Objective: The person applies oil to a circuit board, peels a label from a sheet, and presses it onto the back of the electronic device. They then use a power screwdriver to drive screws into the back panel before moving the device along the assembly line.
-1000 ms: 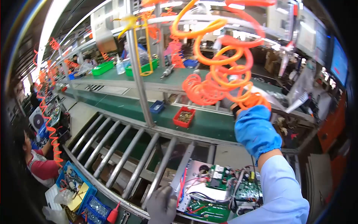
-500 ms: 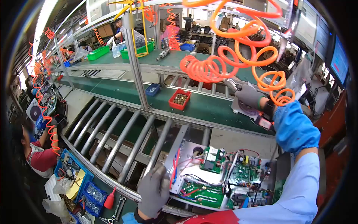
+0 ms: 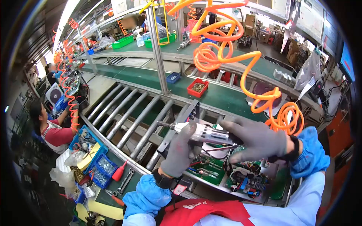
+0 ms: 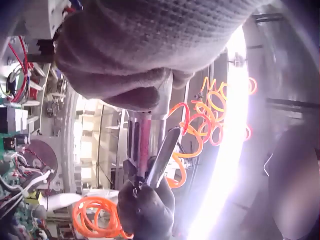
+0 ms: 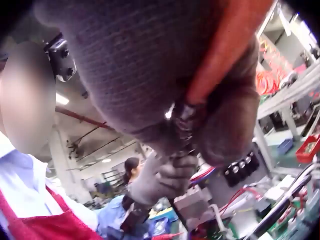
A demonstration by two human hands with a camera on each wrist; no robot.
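A silver air screwdriver (image 3: pixel 205 133) lies level across both gloved hands in the head view, its bit pointing left. My left hand (image 3: pixel 179 150) grips its front part, thumb on top. At the rear end is my right hand (image 3: pixel 260 141), which holds it by the hose side. The left wrist view shows the lever (image 4: pixel 165 155) along the tool and the right hand (image 4: pixel 145 212) curled about its tail. An orange coiled hose (image 3: pixel 284 116) runs up from there. Below both hands sits an open chassis with green circuit boards (image 3: pixel 209 169), partly hidden by them.
A roller conveyor (image 3: pixel 130 120) extends to the left. A red bin of small parts (image 3: pixel 198 87) and a blue bin (image 3: pixel 173 77) stand on the green belt behind. Screw trays (image 3: pixel 103 169), a red bottle (image 3: pixel 119 171) and wrenches (image 3: pixel 125 181) lie lower left, near another person (image 3: pixel 56 130).
My right hand has come back from the far shelf with the air screwdriver, drawing the orange hose closer. The left hand has left the chassis's edge and taken hold of the tool's front.
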